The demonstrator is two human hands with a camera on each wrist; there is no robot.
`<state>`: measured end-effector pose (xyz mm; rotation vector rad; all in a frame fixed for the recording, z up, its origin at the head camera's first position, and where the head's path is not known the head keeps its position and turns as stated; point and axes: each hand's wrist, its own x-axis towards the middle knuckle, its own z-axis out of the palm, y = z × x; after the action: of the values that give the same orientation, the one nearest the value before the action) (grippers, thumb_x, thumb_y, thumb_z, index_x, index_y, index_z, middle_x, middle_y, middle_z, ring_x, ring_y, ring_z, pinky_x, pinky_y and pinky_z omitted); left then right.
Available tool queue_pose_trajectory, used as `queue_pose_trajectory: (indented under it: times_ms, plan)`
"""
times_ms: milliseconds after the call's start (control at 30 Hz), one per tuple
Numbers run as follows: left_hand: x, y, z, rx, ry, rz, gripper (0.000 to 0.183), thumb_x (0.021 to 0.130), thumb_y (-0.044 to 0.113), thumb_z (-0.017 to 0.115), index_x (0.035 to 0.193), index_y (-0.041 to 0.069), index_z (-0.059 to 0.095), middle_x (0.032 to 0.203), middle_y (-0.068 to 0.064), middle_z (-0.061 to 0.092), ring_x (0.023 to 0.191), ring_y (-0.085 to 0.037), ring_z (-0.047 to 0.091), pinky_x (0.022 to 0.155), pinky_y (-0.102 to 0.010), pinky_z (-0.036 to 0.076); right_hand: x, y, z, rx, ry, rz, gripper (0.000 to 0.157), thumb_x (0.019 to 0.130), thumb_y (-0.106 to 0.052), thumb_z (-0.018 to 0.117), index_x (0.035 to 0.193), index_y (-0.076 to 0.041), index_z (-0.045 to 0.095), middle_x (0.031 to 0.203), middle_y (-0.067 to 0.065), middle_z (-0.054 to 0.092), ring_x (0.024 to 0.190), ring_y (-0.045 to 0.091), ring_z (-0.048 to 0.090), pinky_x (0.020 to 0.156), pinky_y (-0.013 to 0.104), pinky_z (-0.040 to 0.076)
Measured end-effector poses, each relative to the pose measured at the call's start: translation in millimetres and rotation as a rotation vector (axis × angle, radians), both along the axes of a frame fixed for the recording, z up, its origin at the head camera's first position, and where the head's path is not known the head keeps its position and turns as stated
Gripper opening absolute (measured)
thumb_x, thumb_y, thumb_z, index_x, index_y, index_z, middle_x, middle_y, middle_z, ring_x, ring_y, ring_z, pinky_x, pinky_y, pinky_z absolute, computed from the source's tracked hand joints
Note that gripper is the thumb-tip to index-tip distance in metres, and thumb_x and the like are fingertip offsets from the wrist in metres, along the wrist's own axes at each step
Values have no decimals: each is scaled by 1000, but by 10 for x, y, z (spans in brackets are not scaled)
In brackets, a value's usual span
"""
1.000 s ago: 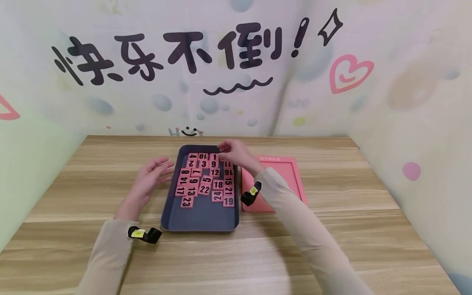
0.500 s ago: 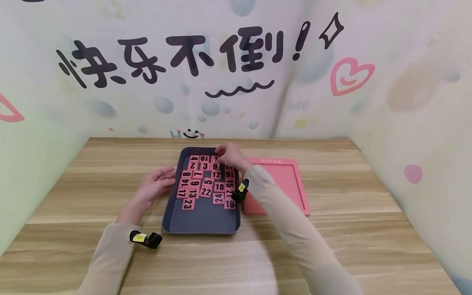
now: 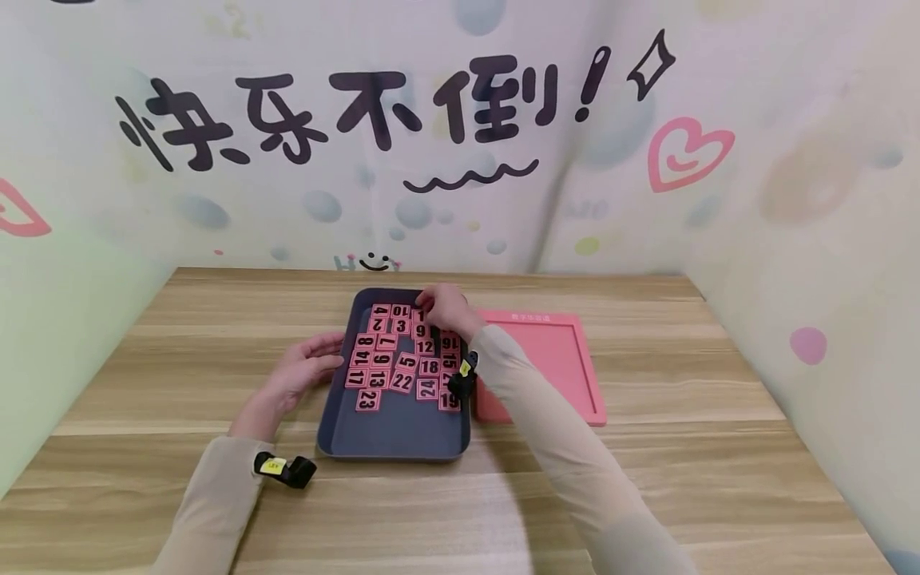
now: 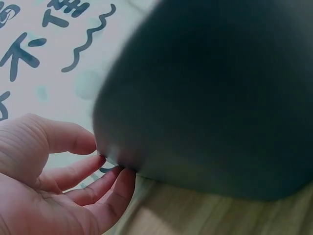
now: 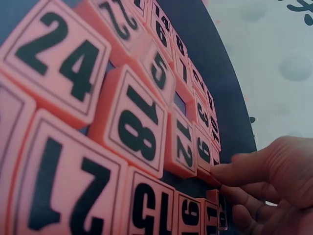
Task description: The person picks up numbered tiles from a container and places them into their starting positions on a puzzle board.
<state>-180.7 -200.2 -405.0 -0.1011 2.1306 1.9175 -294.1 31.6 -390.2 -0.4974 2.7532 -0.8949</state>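
The near part of the wood-grained table [image 3: 374,519] is crossed by two beige sleeves, the left sleeve [image 3: 208,499] and the right sleeve [image 3: 575,455]. The left side of the dark tray [image 3: 391,435] is touched by the left hand [image 3: 298,375], its fingers loosely bent and parted from the thumb; nothing is lifted by it. In the tray, pink numbered tiles [image 3: 429,367] are spread in uneven columns, with the bare strip left at the near end. Part of tile 21 is hidden by the black wrist device [image 3: 463,379]. Just right of the tray, a pink frame [image 3: 542,359] is laid flat, its left side partly covered by the right sleeve. At the tray's far right, tile 1 [image 3: 419,317] is touched by the bent right hand [image 3: 447,310], by which neighbouring tiles are covered; whether anything is gripped cannot be told. Beyond, the patterned wall [image 3: 273,224] is marked with black lettering [image 3: 377,100].
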Motion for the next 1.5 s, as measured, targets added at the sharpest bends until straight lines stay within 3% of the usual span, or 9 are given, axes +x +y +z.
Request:
queue_pose_trajectory:
  times_ms: [367,567,867,1133,1300,1500]
  plan:
    - [7,3,-5,6,9,-4,52,92,0,50,141,-8,32,140,-28,37,107,-14,53,82,-20,48,-26,-2,31,126,30,94,33,85,1,62,117,-3,64,112,12,63,96,21,57,79,30,48]
    - [15,2,-1,7,9,-5,52,93,-1,49,141,-8,31,141,-28,36,111,-18,52,83,-20,48,-47,0,29,170,53,150,31,86,0,62,117,-4,65,110,12,64,89,20,55,73,27,44]
    - [23,-2,7,-15,2,2,51,93,0,48,141,-7,32,141,-27,37,114,-21,51,83,-20,47,-28,-45,13,193,79,160,30,84,-2,64,114,-1,66,103,12,66,81,18,57,70,26,45]
    - [16,19,-7,-9,6,-3,51,93,0,49,141,-7,32,141,-28,36,112,-19,51,82,-20,47,9,-25,28,171,34,111,35,82,-7,69,116,-2,64,108,12,65,81,19,57,71,28,48]
    - [10,22,-13,-1,7,-2,52,93,0,49,141,-7,32,141,-27,36,108,-14,53,82,-20,47,7,26,84,145,75,112,34,81,-1,63,114,-2,65,106,12,65,77,18,54,65,25,43]
    - [11,9,-13,1,11,-4,52,93,0,49,141,-8,31,141,-28,35,104,-9,54,82,-19,47,18,148,181,32,76,141,32,78,5,61,110,2,64,88,11,62,69,15,50,61,23,40]
